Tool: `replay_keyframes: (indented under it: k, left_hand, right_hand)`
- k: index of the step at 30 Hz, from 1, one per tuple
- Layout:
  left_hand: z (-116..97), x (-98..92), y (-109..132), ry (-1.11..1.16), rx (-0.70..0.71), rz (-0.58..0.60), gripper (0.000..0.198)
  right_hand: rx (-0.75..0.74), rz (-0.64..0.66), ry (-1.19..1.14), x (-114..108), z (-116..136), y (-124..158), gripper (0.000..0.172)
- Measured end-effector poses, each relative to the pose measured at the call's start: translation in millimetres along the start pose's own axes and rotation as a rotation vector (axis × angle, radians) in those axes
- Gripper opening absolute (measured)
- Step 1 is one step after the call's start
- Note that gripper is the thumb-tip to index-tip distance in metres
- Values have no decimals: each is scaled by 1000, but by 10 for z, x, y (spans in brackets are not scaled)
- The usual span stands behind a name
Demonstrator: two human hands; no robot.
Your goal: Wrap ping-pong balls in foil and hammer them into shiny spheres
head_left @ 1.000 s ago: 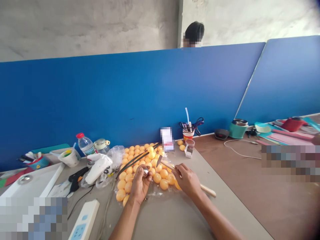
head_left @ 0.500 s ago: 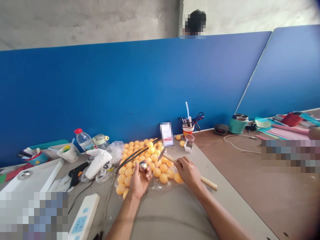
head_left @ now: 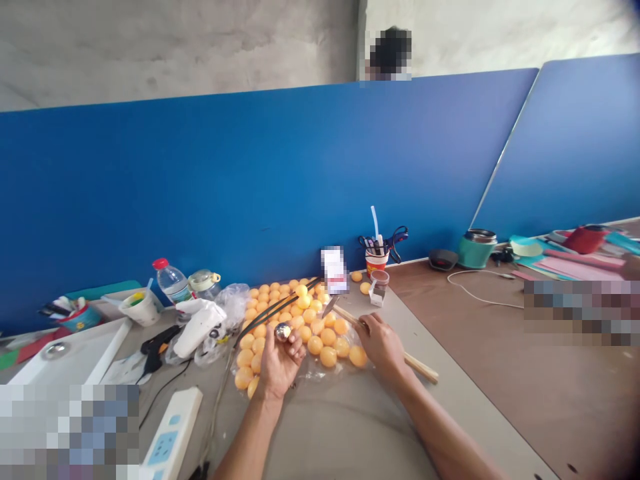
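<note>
A shiny silver ball (head_left: pixel 283 332) rests between the thumb and fingers of my left hand (head_left: pixel 281 363), palm turned up. My right hand (head_left: pixel 383 343) is closed round the wooden handle (head_left: pixel 421 368) of a hammer. Its thin dark head (head_left: pixel 330 305) points left, apart from the silver ball and over the orange balls. Many orange balls, like table-tennis balls (head_left: pixel 328 357), lie in a clear plastic bag behind and around my hands. Dark strips (head_left: pixel 273 310) lie across the bag.
At left are a power strip (head_left: pixel 173 427), a glue gun (head_left: pixel 155 350), a white tray (head_left: pixel 107 343) and a bottle (head_left: pixel 173 280). A pen cup (head_left: pixel 377 260) and teal jar (head_left: pixel 477 250) stand by the blue partition (head_left: pixel 250 173). A person's head shows above it.
The silver ball has turned slightly in my left hand. The hammer head has shifted slightly to the right, and my right hand stays round the handle. The view has tilted a little.
</note>
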State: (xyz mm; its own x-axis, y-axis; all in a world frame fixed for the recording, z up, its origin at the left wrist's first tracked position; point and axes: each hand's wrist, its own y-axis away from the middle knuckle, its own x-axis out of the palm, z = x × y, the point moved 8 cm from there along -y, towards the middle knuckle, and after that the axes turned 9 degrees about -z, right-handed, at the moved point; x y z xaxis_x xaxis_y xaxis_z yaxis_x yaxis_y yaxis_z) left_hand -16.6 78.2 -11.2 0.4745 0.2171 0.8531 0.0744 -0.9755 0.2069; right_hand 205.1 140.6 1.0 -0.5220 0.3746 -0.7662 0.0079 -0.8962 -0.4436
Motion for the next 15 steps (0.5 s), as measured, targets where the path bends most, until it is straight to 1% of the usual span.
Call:
replay_keyframes:
  k: [4,8,12,15]
  left_hand:
    - [58,11,-2,5,-32,4,29]
    - [103,1,-19,-1,-60,-8,31]
    - [56,-24,-32,20,-43,-21,32]
    - [28,-56,-37,30,-35,-38,29]
  right_hand:
    - [11,13,6,13,-8,-10,16]
    - [26,22,15,22,-32,-14,17]
    - [54,77,49,65,-66,-9,19]
    - [78,116,50,81,-73,-4,21]
